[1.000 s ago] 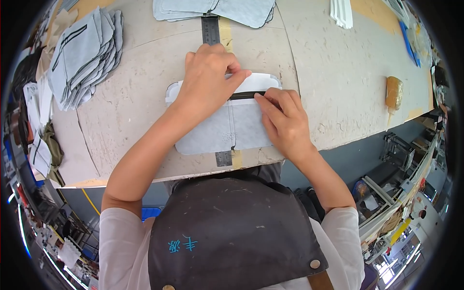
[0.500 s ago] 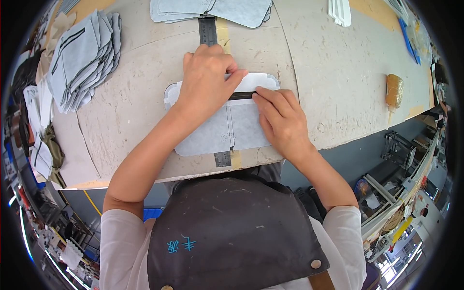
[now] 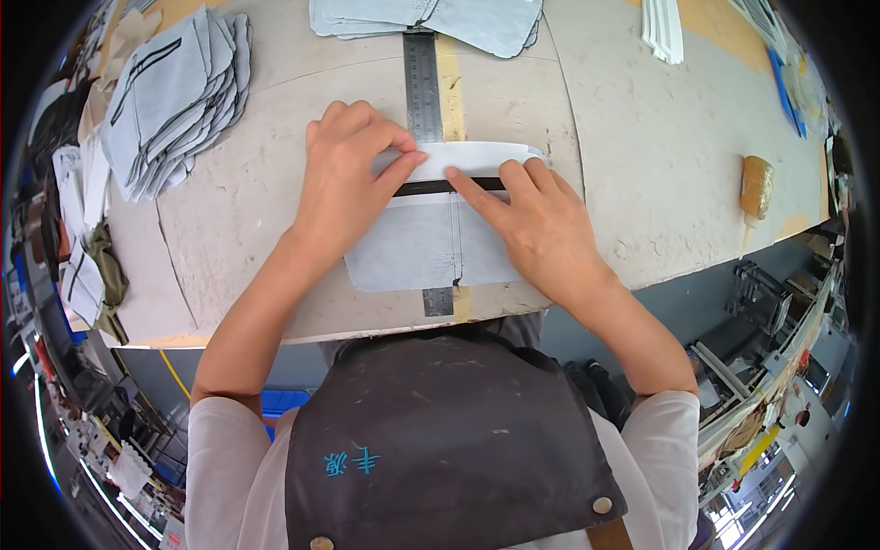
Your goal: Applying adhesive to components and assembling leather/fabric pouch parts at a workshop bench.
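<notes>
A pale grey fabric piece [image 3: 417,247] lies flat on the worktable [image 3: 642,183] over a steel ruler [image 3: 423,82] that runs away from me. Across the piece's upper part sits a thin black strip [image 3: 431,188], with a white band [image 3: 477,158] just above it. My left hand [image 3: 346,174] presses flat on the piece's left half, thumb and forefinger at the strip's left end. To its right, my right hand [image 3: 532,215] lies on the fabric with its forefinger pressing along the strip. Neither hand lifts anything.
A stack of grey cut pieces with black strips [image 3: 170,96] lies at the far left. More grey pieces [image 3: 440,18] sit at the top edge. White strips [image 3: 662,27] lie top right, a brown lump [image 3: 756,183] at the right. Shelving and bins stand below the table edge.
The view has shifted slightly. My right forefinger has slid left along the black strip toward my left thumb. The fabric piece has stayed in place.
</notes>
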Demonstrator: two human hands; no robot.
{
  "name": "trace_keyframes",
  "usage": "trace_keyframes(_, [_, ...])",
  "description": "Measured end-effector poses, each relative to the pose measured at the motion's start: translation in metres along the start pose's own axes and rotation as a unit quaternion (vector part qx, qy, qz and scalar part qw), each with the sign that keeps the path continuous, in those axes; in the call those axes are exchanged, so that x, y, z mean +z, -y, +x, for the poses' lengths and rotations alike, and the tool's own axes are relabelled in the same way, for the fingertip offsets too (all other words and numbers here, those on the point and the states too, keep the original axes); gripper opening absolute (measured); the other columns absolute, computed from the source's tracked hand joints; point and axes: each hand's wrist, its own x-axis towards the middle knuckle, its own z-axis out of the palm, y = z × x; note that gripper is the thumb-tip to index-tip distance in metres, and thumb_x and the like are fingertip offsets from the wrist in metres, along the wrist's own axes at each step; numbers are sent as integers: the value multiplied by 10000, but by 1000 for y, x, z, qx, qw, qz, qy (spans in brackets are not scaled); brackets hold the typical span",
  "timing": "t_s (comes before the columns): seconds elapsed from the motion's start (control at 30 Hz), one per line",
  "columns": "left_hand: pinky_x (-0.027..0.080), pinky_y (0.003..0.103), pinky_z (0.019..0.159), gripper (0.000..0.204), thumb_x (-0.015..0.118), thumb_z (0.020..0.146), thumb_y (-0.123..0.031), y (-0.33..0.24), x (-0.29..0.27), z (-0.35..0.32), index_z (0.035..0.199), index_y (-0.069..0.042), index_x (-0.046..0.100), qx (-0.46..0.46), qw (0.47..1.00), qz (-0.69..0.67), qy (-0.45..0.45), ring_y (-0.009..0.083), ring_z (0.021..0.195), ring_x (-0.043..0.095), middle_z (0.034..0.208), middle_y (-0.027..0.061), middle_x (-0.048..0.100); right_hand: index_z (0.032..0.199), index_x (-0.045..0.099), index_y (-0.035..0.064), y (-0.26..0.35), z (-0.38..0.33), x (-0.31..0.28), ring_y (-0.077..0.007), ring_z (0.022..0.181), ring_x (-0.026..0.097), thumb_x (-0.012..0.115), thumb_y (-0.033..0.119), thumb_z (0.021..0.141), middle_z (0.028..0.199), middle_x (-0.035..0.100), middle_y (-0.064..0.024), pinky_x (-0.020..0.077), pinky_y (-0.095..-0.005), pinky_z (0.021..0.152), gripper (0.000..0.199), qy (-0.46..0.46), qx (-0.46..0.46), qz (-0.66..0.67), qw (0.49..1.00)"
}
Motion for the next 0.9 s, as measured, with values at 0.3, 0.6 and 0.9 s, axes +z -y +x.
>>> trace_keyframes(0.3, [338, 342, 756, 124, 788, 716, -78, 12, -6, -20, 747, -97, 670, -33, 999, -24, -19, 202, 798, 495, 769, 0, 556, 1233, 640, 100, 2, 6, -8, -241, 891, 514, 594, 19, 737, 948, 482, -83, 491, -317, 740, 506, 35, -1, -7, 999])
trace_keyframes(0.6, [429, 335, 737, 121, 771, 725, -33, 8, -7, -21, 810, -48, 685, -33, 999, -30, -12, 213, 829, 545, 830, 34, 588, 1194, 602, 3, -3, 13, 9, -298, 1102, 504, 570, -59, 732, 1242, 520, -124, 479, -371, 916, 467, -1, -6, 129, 992])
trace_keyframes(0.9, [504, 274, 667, 177, 739, 750, 40, 13, -19, -39, 919, -11, 721, -45, 995, -92, 16, 178, 818, 598, 937, 64, 609, 1169, 646, 72, 0, 21, 12, -295, 1065, 487, 571, -113, 688, 1220, 517, -114, 446, -400, 902, 521, 6, 11, 153, 988])
